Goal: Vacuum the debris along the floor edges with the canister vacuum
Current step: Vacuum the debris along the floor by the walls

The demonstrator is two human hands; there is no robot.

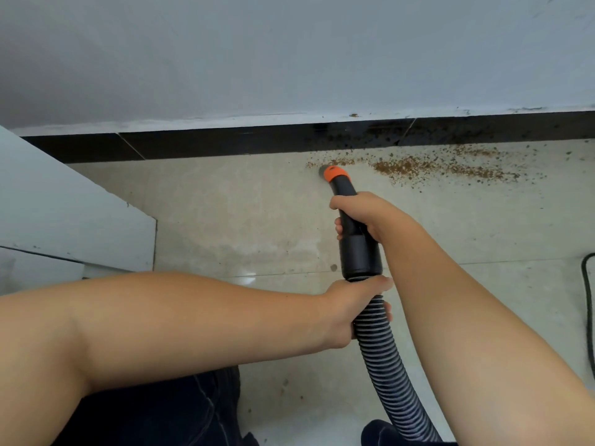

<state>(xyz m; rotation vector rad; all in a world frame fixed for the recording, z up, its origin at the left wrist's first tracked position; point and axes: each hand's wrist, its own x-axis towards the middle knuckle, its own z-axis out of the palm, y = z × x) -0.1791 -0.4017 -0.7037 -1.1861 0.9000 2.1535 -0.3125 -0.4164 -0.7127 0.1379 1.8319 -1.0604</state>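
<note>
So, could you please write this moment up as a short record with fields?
tool: vacuum nozzle, orange tip at the floor
right hand: grips the black nozzle tube
left hand: grips the ribbed hose just below the cuff
debris: brown crumbs along the black skirting, mostly right of the tip
floor: pale tiles
cable: at right edge

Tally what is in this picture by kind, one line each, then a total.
Hands: 2 (left hand, right hand)
Vacuum hose: 1
Orange nozzle tip: 1
Debris patch: 1
Black cord: 1
Total: 6
</note>
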